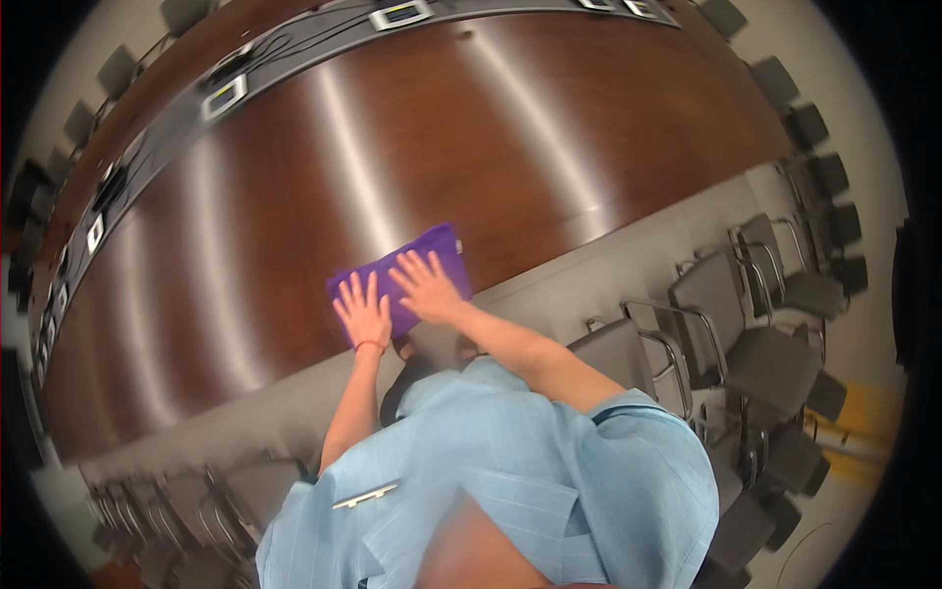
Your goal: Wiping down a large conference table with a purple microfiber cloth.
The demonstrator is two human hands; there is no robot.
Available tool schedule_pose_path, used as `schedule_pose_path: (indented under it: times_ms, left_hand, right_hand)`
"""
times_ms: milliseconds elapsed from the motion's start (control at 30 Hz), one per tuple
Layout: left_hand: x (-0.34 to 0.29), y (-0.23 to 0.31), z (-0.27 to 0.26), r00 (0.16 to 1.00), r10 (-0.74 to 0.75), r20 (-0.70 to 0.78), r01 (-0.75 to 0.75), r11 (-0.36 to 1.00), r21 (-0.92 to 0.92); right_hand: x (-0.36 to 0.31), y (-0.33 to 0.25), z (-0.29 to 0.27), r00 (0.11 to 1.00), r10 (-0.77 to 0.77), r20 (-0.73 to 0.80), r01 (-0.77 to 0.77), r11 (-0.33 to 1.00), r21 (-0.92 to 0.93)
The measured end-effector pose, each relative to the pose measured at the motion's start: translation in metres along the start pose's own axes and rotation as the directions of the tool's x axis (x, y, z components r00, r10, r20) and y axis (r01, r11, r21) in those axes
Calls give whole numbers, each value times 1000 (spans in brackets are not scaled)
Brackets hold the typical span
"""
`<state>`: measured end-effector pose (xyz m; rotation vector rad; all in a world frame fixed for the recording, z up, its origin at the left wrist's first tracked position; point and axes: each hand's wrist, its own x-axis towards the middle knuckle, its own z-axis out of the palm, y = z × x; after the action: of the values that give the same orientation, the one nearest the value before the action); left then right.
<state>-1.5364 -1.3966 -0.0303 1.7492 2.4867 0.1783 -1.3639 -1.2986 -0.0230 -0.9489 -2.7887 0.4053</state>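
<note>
A purple cloth lies spread flat at the near edge of a long brown wooden table. My left hand presses flat on its left part, fingers stretched and apart, with a thin red band round the wrist. On the cloth's right part rests my right hand, also flat with its fingers spread. Both hands touch the cloth from above without gripping it. A small pale tag shows at the cloth's right edge.
Grey chairs with metal armrests line the near side at right, and more chairs stand at lower left. Along the table's middle runs a grey strip with cables and white-framed socket boxes. Bright light reflections cross the tabletop.
</note>
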Motion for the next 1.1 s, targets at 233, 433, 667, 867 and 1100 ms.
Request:
schedule_pose_path:
  times_ms: [233, 433, 667, 867, 1100]
  left_hand:
    - [5, 3, -1, 999, -3, 41, 1, 998, 70]
    - [10, -2, -9, 997, 13, 81, -21, 996, 88]
    - [52, -23, -25, 963, 226, 147, -237, 970, 58]
    - [104, -32, -32, 821, 539, 190, -550, 835, 8]
    - [191, 16, -31, 501, 839, 211, -846, 526, -83]
  right_hand:
    - [-3, 1, -6, 999, -5, -48, 5, 1000, -5]
    - [-2, -6, 0, 994, 16, -111, -11, 999, 45]
    - [8, -27, 6, 958, 248, -144, -234, 967, 105]
    - [16, -56, 9, 821, 560, -111, -543, 827, 148]
    - [26, -48, 11, 531, 801, -277, -786, 587, 194]
